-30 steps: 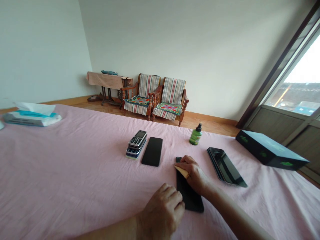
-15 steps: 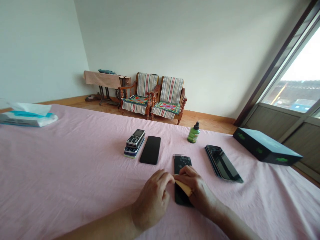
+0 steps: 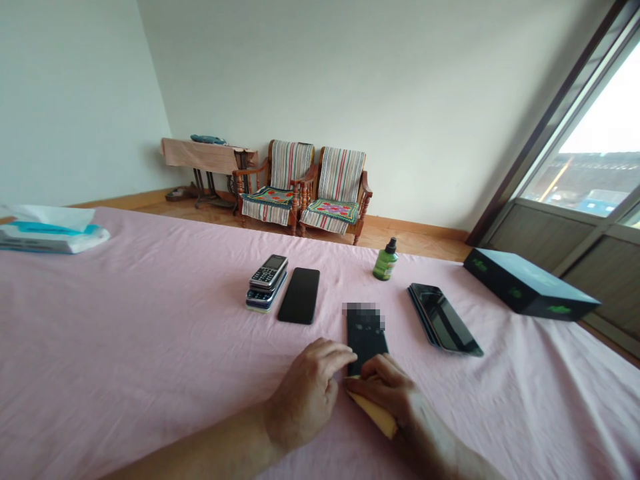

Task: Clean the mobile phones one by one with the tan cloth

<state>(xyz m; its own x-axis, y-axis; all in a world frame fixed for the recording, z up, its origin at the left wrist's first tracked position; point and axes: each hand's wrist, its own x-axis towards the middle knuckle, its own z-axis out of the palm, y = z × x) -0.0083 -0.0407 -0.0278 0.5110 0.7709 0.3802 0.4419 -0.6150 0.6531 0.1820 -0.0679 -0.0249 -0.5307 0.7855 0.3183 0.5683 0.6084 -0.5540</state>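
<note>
A black smartphone (image 3: 367, 341) lies on the pink tablecloth in front of me, its far end blurred by a pixelated patch. My left hand (image 3: 309, 385) is at the phone's left edge, fingers bent and their tips pressed on that side. Over the near end of the phone, my right hand (image 3: 397, 395) grips a folded yellow cloth (image 3: 374, 411) against the screen. Part of the cloth sticks out past the phone's near end, and the right fingers hide the phone's lower portion.
Beyond my left hand are a stack of keypad phones (image 3: 267, 283) and another black smartphone (image 3: 299, 296). A green spray bottle (image 3: 385, 260) stands farther back. Stacked large dark phones or tablets (image 3: 447, 320) and a black box (image 3: 530, 283) lie right; a tissue pack (image 3: 55, 233) lies far left.
My right hand has drawn the yellow cloth down the phone toward me, uncovering the middle of the screen. My left hand stays by the phone's left edge. The view has shifted slightly.
</note>
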